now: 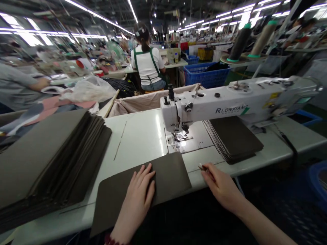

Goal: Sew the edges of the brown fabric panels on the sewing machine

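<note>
My left hand lies flat with its fingers stretched out on a dark grey-brown fabric panel. That panel rests on the table's front edge, its near left part hanging past the edge. To the right of the panel, my right hand is closed on a small pointed tool; most of it is hidden by the fingers. A white sewing machine stands just beyond, its lit needle area a little behind the panel. A tall stack of dark panels is at the left. Under the machine arm sits a smaller stack.
Two thread cones stand behind the machine. Beige cloth lines the table's far edge. A blue crate and a seated person are farther back. Another person's arm reaches in at the left, near a plastic bag.
</note>
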A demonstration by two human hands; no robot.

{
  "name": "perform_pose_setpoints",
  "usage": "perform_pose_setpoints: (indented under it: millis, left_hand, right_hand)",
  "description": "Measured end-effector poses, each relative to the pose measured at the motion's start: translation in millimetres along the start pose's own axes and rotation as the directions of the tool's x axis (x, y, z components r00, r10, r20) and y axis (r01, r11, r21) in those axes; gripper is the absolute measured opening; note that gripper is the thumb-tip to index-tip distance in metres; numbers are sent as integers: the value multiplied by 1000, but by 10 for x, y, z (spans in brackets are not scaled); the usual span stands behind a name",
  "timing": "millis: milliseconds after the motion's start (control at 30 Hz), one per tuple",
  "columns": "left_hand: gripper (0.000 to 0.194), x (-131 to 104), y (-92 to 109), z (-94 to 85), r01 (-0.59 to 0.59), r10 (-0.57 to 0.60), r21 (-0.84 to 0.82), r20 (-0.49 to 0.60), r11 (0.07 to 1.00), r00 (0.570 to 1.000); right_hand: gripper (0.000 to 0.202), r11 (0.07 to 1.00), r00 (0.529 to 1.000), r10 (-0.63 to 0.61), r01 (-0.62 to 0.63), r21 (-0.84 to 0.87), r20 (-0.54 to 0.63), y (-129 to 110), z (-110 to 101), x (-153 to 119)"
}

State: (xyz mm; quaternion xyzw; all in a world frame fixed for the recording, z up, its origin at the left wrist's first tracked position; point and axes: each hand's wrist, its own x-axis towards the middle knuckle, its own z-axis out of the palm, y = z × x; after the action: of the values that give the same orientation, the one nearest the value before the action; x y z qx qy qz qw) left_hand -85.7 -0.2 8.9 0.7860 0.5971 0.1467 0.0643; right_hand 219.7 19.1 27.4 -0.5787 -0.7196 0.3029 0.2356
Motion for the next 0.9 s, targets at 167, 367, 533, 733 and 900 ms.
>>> perform_pose_setpoints:
  millis: [167, 367, 533, 733, 900]
  left_hand:
    - [44, 51, 488, 153, -214, 220, -102, 49, 971, 974]
    - [22, 103, 652, 233, -237, 236, -189, -29, 953, 971]
    - [22, 150, 829, 211, -155, 142, -171, -88, 973, 986]
    - [13, 178, 956, 294, -172, 160, -244, -66, 954, 985]
    - [15, 182, 993, 268, -128, 131, -266, -5, 956, 991]
  right_hand:
    - [16, 999, 995, 34, -32, -23, 97, 76, 187, -368]
    - [11, 993, 992, -52, 63, -98, 112, 16, 331, -415]
    - [13, 993, 995, -46, 55, -102, 87, 1, 370, -392]
    - [16, 991, 999, -9, 16, -134, 48, 27, 356, -375]
    - [16, 986, 999, -11, 17, -165, 37, 16, 346, -365]
